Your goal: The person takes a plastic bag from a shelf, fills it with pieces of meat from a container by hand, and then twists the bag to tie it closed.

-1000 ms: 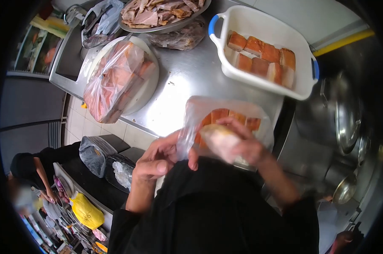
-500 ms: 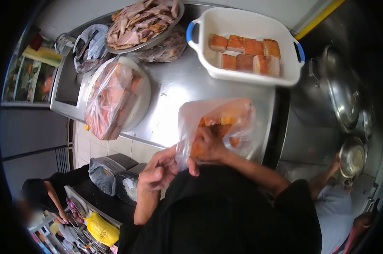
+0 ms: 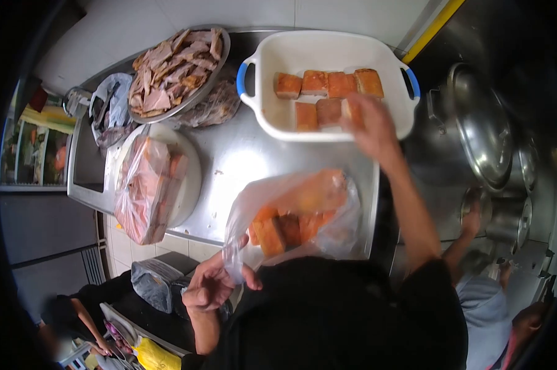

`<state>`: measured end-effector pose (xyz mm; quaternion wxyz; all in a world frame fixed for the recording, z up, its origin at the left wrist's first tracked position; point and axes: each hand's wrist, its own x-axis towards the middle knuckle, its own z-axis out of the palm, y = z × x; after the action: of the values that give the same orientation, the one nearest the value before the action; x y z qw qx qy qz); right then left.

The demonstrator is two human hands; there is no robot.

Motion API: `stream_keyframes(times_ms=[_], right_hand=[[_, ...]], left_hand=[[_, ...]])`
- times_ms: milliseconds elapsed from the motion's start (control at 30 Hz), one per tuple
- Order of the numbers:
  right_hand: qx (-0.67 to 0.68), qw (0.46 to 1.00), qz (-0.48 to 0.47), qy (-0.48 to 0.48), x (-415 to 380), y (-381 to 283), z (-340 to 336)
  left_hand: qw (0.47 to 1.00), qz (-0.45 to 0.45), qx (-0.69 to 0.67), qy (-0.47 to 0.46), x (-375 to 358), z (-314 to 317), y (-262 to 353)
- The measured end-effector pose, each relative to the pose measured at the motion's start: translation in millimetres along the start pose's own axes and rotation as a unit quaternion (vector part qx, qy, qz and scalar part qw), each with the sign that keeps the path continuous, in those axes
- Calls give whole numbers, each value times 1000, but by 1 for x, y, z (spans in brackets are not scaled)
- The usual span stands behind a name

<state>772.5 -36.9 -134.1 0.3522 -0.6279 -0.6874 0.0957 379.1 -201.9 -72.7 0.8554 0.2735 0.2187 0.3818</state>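
My left hand is closed around the gathered rim of a clear plastic bag on the steel table's near side. Inside the bag lie several blocks of browned pork belly, some blurred by the plastic. My right hand reaches into a white tub with blue handles, its fingers closed on a pork block at the near right; motion blurs the hand and hides part of that corner. Other pork blocks sit in two rows in the tub.
A metal bowl of sliced meat stands at the back left. Another filled bag rests on a white round container. Large lidded pots stand right. Co-workers' arms show at lower left and lower right.
My right hand has left the bag and moved up and right into the tub. My left hand keeps hold of the bag's rim. The view has shifted slightly.
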Motion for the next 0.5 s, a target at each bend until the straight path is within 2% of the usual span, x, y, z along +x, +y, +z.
stream_keyframes(times_ms=[33, 100, 167, 233, 300, 400, 500], right_hand=[[-138, 984, 112, 9, 17, 39, 7], [-224, 922, 303, -86, 40, 125, 34], [-135, 912, 321, -216, 59, 193, 48], [-89, 903, 336, -253, 64, 196, 54], [-86, 911, 354, -193, 64, 137, 41], [40, 948, 305, -85, 75, 90, 49], [38, 967, 203, -149, 101, 58, 70]], left_hand=[[1000, -6, 3, -2, 2, -1, 1], [1000, -14, 2, 7, 4, 0, 4], [1000, -6, 5, 11, 3, -4, 4], [1000, 0, -9, 21, 5, -3, 4], [999, -1, -26, 22, 6, -5, 5], [999, 2, -42, 21, 8, -7, 3], [999, -12, -40, 19, 14, -9, 7]])
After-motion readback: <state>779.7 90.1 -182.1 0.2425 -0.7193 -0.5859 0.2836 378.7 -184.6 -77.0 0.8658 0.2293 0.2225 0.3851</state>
